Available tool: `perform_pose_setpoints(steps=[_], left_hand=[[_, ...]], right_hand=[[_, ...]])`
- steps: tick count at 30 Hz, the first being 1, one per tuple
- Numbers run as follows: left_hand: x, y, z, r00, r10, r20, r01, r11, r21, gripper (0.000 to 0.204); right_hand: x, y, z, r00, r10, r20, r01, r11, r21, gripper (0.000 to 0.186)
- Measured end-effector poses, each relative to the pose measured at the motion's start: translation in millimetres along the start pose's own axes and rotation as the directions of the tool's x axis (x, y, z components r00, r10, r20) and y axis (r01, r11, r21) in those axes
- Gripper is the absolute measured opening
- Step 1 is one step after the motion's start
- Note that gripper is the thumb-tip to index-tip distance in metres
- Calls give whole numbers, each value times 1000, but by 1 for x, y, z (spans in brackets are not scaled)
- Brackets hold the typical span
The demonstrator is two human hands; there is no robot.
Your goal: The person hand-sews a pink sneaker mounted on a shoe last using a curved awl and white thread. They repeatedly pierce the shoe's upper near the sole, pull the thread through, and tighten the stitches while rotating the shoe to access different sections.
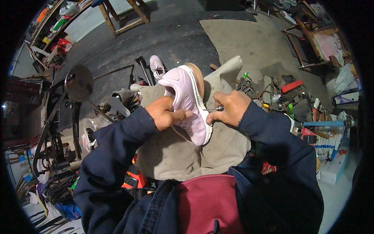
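Setting (head view): a cluttered workshop is seen, with a dark concrete floor [175,35], wooden frames at the far side and shelves [54,27] of goods at upper left.
Lap: a grey-beige cloth [171,152] is spread over the person's knees, below the hands.
Shoe: a pale pink sneaker [189,103] is held up above the cloth, turned on its side, its tan sole [198,78] facing right and its toe pointing down toward the person.
Left hand [165,113]: the upper of the sneaker is gripped, the fingers closed around it from the left.
Right hand [230,107]: the fingers are closed on a small metal tool [219,108], whose tip is set against the white edge of the sole.
Second shoe: a matching pink sneaker [156,65] lies on the floor just beyond the cloth.
Right side: scattered tools, a red bar [291,86] and a green bottle [290,109] are seen on the floor.
Left side: a dark iron machine with a round wheel [79,82] stands near.
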State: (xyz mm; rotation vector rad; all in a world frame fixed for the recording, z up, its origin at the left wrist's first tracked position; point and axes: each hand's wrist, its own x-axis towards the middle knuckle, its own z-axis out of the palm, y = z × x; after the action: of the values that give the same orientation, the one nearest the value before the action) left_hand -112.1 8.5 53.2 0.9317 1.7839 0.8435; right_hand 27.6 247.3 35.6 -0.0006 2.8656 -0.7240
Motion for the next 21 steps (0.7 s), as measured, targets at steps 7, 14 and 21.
perform_pose_setpoints(steps=[7,14,21], left_hand=[[2,-2,4,996,70,-53,-70,998,-1,38],[-1,-1,6,996,46,-70,-45,999,16,37],[-5,8,1,999,15,-36,-15,1000,8,38]], right_hand=[[-3,-3,-5,999,49,1,-48,992,-120,77],[-6,-6,-6,998,58,-7,-59,992,-109,78],[-13,-5,0,996,65,-53,-66,998,-24,76]])
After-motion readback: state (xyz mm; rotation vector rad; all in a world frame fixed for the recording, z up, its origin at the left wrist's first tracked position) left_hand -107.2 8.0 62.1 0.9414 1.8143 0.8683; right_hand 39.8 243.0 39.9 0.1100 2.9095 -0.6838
